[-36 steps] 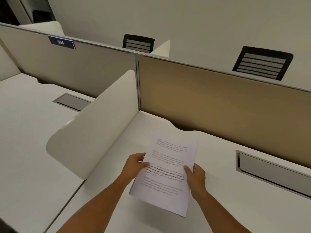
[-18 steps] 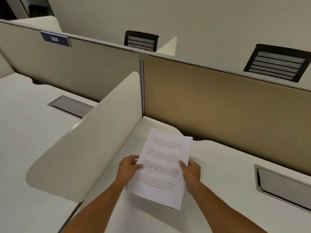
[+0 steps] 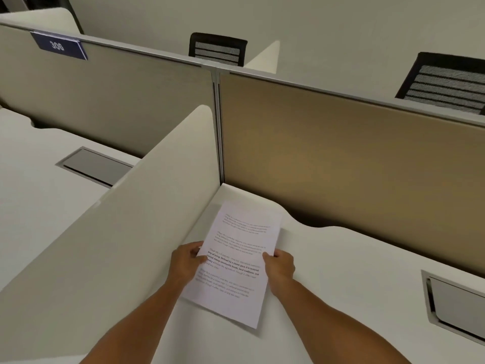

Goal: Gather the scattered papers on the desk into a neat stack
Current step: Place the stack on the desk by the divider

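A stack of white printed papers (image 3: 237, 256) is held between both hands, low over the white desk (image 3: 341, 285) near its far left corner. My left hand (image 3: 185, 262) grips the stack's left edge, thumb on top. On the right edge, my right hand (image 3: 279, 269) grips the same way. The sheets look aligned, with the top page's text facing up. I cannot tell whether the stack's lower end touches the desk.
A white side divider (image 3: 118, 232) runs along the left of the desk. A tan back panel (image 3: 341, 158) closes the far side. A grey cable hatch (image 3: 454, 308) is set in the desk at right. Another desk lies left, with black chairs beyond.
Both hands have carried the papers forward and left, closer to the corner between divider and back panel. The grip on both edges is unchanged.
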Action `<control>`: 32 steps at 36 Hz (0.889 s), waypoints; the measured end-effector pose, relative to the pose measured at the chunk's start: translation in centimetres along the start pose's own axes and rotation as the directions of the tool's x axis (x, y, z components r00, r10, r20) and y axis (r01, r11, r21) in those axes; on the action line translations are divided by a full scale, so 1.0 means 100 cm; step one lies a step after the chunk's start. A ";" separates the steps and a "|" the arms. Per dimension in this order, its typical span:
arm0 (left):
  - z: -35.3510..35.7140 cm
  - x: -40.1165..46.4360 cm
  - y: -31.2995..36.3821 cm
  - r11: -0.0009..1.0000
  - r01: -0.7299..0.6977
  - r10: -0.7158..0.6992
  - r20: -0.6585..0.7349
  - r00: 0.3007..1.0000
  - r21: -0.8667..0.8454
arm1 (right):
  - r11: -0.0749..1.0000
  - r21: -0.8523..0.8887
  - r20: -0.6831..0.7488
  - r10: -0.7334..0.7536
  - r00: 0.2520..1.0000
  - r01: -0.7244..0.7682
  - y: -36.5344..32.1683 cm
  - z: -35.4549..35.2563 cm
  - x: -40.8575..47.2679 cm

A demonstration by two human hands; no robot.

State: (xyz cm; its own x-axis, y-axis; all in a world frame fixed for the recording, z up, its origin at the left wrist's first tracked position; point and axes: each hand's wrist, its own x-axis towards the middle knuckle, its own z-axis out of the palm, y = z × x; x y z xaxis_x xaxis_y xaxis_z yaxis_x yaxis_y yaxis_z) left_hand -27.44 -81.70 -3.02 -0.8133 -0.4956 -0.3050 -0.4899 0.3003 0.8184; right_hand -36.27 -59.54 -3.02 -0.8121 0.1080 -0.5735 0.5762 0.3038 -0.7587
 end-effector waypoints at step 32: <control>0.037 0.037 -0.002 0.891 0.115 -0.125 -0.008 0.992 0.440 | 0.957 -0.282 -0.063 -0.084 0.994 0.063 0.007 0.013 0.031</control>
State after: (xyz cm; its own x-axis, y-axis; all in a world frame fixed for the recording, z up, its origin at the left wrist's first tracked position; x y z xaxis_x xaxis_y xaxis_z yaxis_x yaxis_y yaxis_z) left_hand -31.53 -80.60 -6.08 -0.7434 -0.5357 -0.4005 -0.6682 0.5689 0.4794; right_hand -38.29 -60.18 -5.72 -0.8616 0.1419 -0.4873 0.4749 0.5646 -0.6751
